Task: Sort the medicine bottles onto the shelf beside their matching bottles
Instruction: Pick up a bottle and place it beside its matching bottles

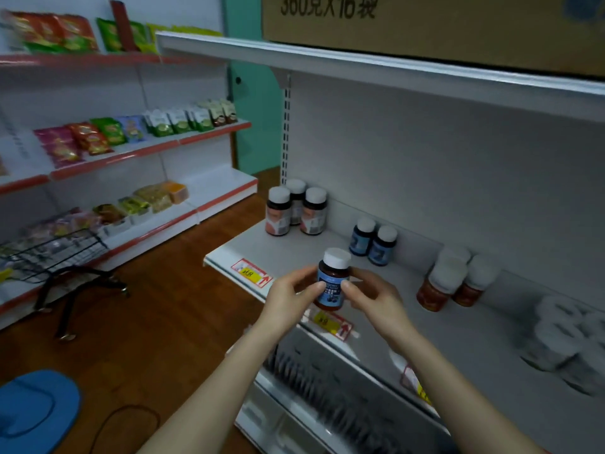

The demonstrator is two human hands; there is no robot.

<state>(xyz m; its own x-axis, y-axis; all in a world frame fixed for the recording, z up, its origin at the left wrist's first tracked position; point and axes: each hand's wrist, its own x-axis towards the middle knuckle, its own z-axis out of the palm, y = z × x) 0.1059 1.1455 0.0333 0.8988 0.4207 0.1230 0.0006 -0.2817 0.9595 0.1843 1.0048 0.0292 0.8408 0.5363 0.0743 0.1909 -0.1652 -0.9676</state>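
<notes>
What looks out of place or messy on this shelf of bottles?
Nothing stands out. The pink-label bottles, blue-label bottles and red-label bottles stand upright in separate groups on the shelf. Both hands, left hand and right hand, hold one more blue-label bottle upright over the front edge.

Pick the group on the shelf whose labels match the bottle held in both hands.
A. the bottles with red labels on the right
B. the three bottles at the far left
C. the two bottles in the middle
C: the held bottle has a blue label, like the two blue-labelled bottles in the middle.
</notes>
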